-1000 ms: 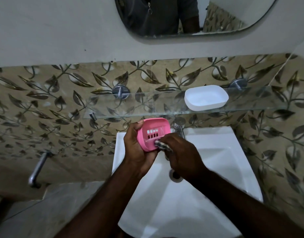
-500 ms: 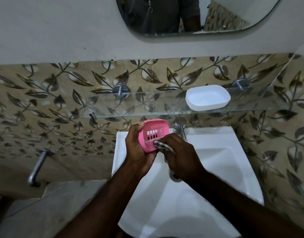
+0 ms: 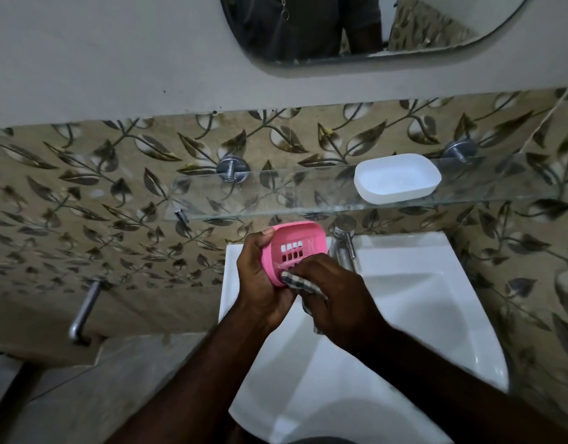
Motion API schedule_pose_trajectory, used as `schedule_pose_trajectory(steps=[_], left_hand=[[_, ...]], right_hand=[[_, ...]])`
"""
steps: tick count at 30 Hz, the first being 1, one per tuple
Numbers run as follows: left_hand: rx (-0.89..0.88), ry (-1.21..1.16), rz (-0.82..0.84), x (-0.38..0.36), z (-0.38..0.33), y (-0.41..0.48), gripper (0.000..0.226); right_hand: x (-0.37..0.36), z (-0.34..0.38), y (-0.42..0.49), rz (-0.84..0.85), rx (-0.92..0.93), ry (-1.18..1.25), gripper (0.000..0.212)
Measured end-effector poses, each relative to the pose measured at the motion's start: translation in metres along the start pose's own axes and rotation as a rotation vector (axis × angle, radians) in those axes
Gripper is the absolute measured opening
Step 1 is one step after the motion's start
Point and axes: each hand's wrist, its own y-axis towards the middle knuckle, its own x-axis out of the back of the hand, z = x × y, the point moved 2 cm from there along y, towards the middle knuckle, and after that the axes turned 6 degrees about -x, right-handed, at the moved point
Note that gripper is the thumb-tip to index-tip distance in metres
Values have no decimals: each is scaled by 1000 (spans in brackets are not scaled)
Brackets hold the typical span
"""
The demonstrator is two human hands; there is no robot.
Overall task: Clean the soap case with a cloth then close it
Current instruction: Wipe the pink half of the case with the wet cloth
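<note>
My left hand point(image 3: 262, 283) grips a pink soap case tray point(image 3: 297, 245) with drain slots, tilted so its hollow faces me, above the basin. My right hand point(image 3: 334, 296) holds a checked cloth point(image 3: 297, 280) bunched in the fingers and presses it against the tray's lower inside edge. Most of the cloth is hidden under my fingers. The white half of the soap case point(image 3: 397, 178) lies open side up on the glass shelf point(image 3: 276, 206), at its right end.
A white washbasin point(image 3: 420, 299) sits under my hands, with a chrome tap point(image 3: 343, 241) just right of the pink tray. A metal bar point(image 3: 83, 312) sticks out of the tiled wall at left. A mirror point(image 3: 356, 24) hangs above.
My right hand has slid the cloth slightly down along the pink tray's lower edge. The tray stays in my left hand in nearly the same place.
</note>
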Motion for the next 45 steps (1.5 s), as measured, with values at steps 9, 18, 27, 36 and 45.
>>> schedule_pose_trajectory(steps=[9, 18, 27, 36, 45], left_hand=[[132, -22, -7, 12, 6, 3, 74], [-59, 127, -144, 20, 18, -4, 111], [-39, 193, -160, 29, 12, -1, 71], [13, 266, -120, 18, 9, 0, 72], [2, 270, -155, 17, -2, 5, 69]], right_hand=[[3, -41, -3, 70, -28, -239, 28], [-23, -6, -11, 86, -166, 30, 24], [-22, -28, -15, 162, 42, -119, 27], [-18, -30, -16, 122, 118, -19, 26], [-36, -7, -17, -9, -129, 186, 14]])
